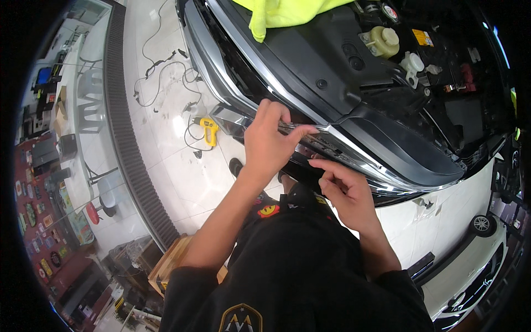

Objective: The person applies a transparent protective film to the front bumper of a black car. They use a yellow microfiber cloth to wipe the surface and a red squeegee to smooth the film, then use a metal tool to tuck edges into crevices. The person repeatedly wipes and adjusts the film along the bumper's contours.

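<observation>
My left hand (269, 138) is closed at the front corner of a dark car, its fingers curled over the chrome trim (229, 118) and its thumb stretched along the top edge of the headlight (323, 148). Just below the headlight, my right hand (349, 193) has its index finger extended, the tip at or near the lamp's lower edge. Its other fingers are loosely bent, and I see nothing between them. Whether that fingertip touches the car is unclear.
The engine bay is exposed, with a cream fluid reservoir (381, 41) and a yellow-green cloth (293, 12) at its front. A yellow heat gun (207, 131) and loose cables (160, 83) lie on the tiled floor. A wooden crate (168, 260) stands behind left; a white car (464, 271) is right.
</observation>
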Available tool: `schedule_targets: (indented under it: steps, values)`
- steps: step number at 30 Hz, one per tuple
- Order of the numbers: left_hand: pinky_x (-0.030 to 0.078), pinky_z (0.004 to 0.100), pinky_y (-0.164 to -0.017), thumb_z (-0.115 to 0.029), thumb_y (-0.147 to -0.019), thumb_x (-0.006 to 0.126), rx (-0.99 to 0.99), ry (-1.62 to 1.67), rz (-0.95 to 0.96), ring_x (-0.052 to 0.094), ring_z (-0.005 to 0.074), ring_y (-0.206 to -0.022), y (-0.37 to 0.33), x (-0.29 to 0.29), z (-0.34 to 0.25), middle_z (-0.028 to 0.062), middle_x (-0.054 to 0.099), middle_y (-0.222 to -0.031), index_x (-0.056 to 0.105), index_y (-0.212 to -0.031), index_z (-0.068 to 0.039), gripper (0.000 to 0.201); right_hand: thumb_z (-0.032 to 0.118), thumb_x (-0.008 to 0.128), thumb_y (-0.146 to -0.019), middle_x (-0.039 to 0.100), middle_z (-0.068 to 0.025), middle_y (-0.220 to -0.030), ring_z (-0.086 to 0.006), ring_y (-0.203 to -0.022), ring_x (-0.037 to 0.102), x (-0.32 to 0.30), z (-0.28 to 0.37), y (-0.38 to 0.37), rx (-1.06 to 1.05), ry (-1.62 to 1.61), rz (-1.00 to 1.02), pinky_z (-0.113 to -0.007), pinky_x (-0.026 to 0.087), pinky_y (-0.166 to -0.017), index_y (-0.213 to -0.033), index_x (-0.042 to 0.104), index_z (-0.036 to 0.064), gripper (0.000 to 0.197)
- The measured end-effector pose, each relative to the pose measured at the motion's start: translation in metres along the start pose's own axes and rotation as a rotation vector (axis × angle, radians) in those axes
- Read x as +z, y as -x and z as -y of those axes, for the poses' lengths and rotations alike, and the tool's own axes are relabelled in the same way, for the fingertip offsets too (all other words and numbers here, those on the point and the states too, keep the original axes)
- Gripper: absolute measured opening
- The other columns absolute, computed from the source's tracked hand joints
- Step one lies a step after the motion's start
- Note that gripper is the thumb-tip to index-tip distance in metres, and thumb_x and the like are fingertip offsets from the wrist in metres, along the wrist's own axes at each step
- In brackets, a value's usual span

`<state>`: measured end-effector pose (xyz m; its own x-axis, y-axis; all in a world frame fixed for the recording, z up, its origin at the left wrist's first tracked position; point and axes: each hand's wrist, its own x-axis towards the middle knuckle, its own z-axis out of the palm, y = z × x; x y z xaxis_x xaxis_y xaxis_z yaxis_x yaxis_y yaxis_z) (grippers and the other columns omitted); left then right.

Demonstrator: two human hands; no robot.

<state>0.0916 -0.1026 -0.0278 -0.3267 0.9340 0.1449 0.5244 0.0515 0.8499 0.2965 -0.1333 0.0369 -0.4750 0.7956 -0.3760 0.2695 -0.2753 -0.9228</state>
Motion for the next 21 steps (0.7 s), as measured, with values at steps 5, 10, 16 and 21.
schedule_targets:
  steps: [5, 10, 16, 21]
  values:
    - [0.043, 0.0355, -0.061, -0.025, -0.066, 0.099, -0.031, 0.017, -0.029, 0.047, 0.0209, -0.068, 0.000, 0.000, -0.003, 0.0052, 0.046, -0.080, 0.052, -0.081, -0.005, 0.054, 0.000, 0.061, -0.101, 0.055, 0.0042, -0.083, -0.0026, -0.072, 0.047, 0.017, 0.007, -0.005, -0.057, 0.064, 0.049, -0.020, 0.039, -0.067, -0.138, 0.066, 0.0008, 0.037]
    - [0.045, 0.0378, -0.063, -0.034, -0.064, 0.100, -0.075, -0.025, 0.005, 0.052, 0.0262, -0.070, -0.010, -0.006, -0.010, 0.0076, 0.049, -0.082, 0.052, -0.084, -0.005, 0.059, 0.001, 0.063, -0.098, 0.062, -0.0028, -0.078, -0.0080, -0.066, 0.057, 0.040, 0.021, -0.008, -0.023, 0.104, 0.071, -0.025, 0.046, -0.065, -0.133, 0.068, 0.0024, 0.035]
    - [0.045, 0.0382, -0.064, -0.032, -0.065, 0.099, 0.006, 0.066, 0.000, 0.053, 0.0263, -0.072, 0.004, -0.027, 0.007, 0.0075, 0.051, -0.082, 0.054, -0.085, -0.005, 0.057, 0.002, 0.064, -0.096, 0.065, -0.0048, -0.078, -0.0085, -0.065, 0.058, 0.059, 0.035, -0.005, -0.051, 0.171, 0.067, -0.026, 0.046, -0.063, -0.130, 0.069, 0.0035, 0.035]
    - [0.048, 0.0338, -0.066, -0.020, -0.093, 0.079, -0.103, 0.163, 0.015, 0.058, 0.0201, -0.069, 0.055, -0.084, 0.095, 0.0085, 0.062, -0.081, 0.065, -0.092, 0.001, 0.025, 0.002, 0.063, -0.099, 0.059, 0.0022, -0.081, -0.0030, -0.071, 0.050, 0.069, 0.034, 0.003, -0.048, 0.209, 0.027, -0.021, 0.041, -0.066, -0.133, 0.068, 0.0025, 0.034]
